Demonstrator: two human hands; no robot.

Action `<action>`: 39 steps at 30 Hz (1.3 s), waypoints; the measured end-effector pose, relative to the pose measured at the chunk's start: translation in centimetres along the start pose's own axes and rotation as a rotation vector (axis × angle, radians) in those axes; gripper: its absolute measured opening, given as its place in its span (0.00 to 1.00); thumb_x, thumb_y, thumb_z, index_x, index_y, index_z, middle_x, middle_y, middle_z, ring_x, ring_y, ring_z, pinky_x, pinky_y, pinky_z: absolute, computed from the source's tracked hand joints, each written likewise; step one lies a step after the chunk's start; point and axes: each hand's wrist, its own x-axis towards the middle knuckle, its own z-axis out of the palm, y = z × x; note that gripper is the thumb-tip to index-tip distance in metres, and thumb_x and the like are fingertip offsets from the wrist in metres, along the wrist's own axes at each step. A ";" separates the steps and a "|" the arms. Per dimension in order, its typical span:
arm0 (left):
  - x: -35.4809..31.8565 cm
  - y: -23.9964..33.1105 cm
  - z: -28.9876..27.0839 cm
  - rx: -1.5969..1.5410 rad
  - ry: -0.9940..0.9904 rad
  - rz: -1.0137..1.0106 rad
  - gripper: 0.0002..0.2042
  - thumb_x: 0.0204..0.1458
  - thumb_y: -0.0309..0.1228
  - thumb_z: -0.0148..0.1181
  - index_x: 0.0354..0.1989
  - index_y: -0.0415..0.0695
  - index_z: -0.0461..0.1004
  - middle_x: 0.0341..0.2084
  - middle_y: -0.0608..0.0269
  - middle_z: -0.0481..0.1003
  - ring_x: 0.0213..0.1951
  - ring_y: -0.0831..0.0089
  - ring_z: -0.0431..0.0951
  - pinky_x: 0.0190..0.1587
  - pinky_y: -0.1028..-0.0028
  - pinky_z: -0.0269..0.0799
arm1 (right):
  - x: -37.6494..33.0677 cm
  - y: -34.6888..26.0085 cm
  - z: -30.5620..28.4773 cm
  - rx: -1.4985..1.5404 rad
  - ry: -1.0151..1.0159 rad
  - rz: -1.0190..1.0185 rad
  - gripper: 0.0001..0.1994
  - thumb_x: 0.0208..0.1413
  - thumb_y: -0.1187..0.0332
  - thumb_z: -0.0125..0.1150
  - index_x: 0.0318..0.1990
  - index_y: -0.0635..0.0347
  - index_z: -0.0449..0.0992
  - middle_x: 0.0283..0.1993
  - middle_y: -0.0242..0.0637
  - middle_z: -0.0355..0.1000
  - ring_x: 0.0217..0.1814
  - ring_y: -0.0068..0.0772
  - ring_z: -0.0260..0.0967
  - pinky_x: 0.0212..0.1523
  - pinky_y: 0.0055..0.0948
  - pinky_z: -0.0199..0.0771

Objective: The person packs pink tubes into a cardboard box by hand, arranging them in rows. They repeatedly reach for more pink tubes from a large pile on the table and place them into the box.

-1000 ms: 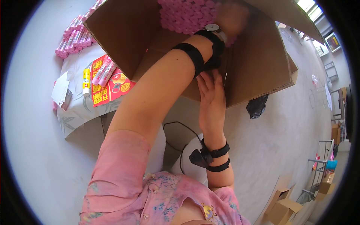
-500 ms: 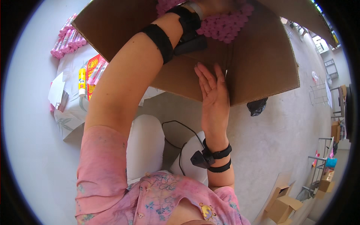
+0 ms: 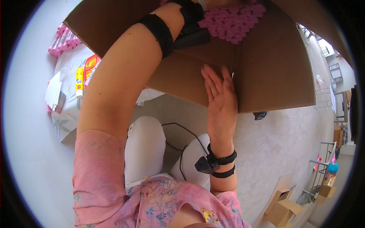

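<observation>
We had our left hand (image 3: 224, 3) up in the box (image 3: 273, 68), by the pink tubes (image 3: 232, 24). The tubes sat deep inside, packed tight, with their round ends toward us. We could not tell what the left fingers did, because the top edge cut them off. Our right hand (image 3: 222, 108) was palm up at the low edge of the box. Its fingers were straight and a bit apart, and it held nothing.

We thought the tubes could slide out at us if the box tipped, since its open side faced our way. We could not see what held it up, so it might slip too. The black gear (image 3: 192, 39) on our left arm could bump the tubes and knock some loose. The cord (image 3: 184, 127) by our knees could snag.

On our left, the surface (image 3: 62, 121) had a pale, leafy cloth. A pile (image 3: 64, 43) of tubes, a glue stick (image 3: 79, 81), red paper (image 3: 90, 65) and white cards (image 3: 54, 91) lay there. The floor (image 3: 273, 144) was gray, with a black bag (image 3: 260, 115) past the box. To the right were a rack (image 3: 322, 165) and small boxes (image 3: 283, 214).
</observation>
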 end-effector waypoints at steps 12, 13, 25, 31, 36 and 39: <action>-1.0 0.5 0.0 0.055 0.011 -0.166 0.27 0.56 0.29 0.65 0.64 0.38 0.66 0.60 0.43 0.72 0.62 0.55 0.71 0.63 0.61 0.65 | 0.2 0.2 0.0 -0.046 0.002 -0.004 0.30 0.75 0.58 0.36 0.75 0.71 0.49 0.72 0.59 0.62 0.79 0.49 0.55 0.80 0.41 0.45; -1.0 0.5 0.3 0.004 0.064 -0.084 0.27 0.55 0.27 0.65 0.63 0.40 0.67 0.58 0.44 0.74 0.61 0.55 0.73 0.62 0.62 0.66 | 0.1 0.1 -0.1 -0.050 0.006 -0.006 0.30 0.75 0.59 0.36 0.75 0.71 0.49 0.72 0.59 0.62 0.79 0.49 0.55 0.80 0.41 0.45; 0.6 0.7 0.7 0.163 -0.169 -0.203 0.21 0.52 0.26 0.65 0.57 0.47 0.78 0.48 0.49 0.80 0.51 0.53 0.80 0.54 0.61 0.74 | 0.4 0.0 -0.7 -0.070 -0.018 -0.016 0.30 0.75 0.61 0.38 0.76 0.74 0.46 0.72 0.58 0.62 0.79 0.47 0.55 0.80 0.40 0.45; 1.3 0.3 1.3 0.189 -0.194 -0.183 0.20 0.53 0.30 0.65 0.56 0.48 0.78 0.47 0.51 0.80 0.50 0.54 0.80 0.53 0.62 0.75 | 0.9 -0.1 -0.9 -0.111 -0.025 -0.025 0.30 0.74 0.64 0.38 0.75 0.77 0.46 0.71 0.59 0.63 0.78 0.48 0.56 0.80 0.40 0.47; 1.6 0.1 1.2 0.211 -0.213 -0.185 0.19 0.53 0.33 0.65 0.55 0.49 0.79 0.47 0.52 0.80 0.49 0.55 0.80 0.52 0.62 0.75 | 1.0 0.6 -0.9 -0.202 -0.038 -0.046 0.29 0.74 0.65 0.38 0.75 0.75 0.47 0.71 0.56 0.64 0.78 0.46 0.56 0.80 0.40 0.47; 1.8 0.2 1.2 0.223 -0.227 -0.184 0.18 0.54 0.34 0.65 0.54 0.49 0.79 0.47 0.53 0.80 0.49 0.56 0.80 0.51 0.62 0.75 | 0.9 1.1 -1.3 -0.246 -0.065 -0.081 0.27 0.75 0.66 0.37 0.75 0.72 0.51 0.70 0.52 0.66 0.78 0.42 0.56 0.80 0.39 0.47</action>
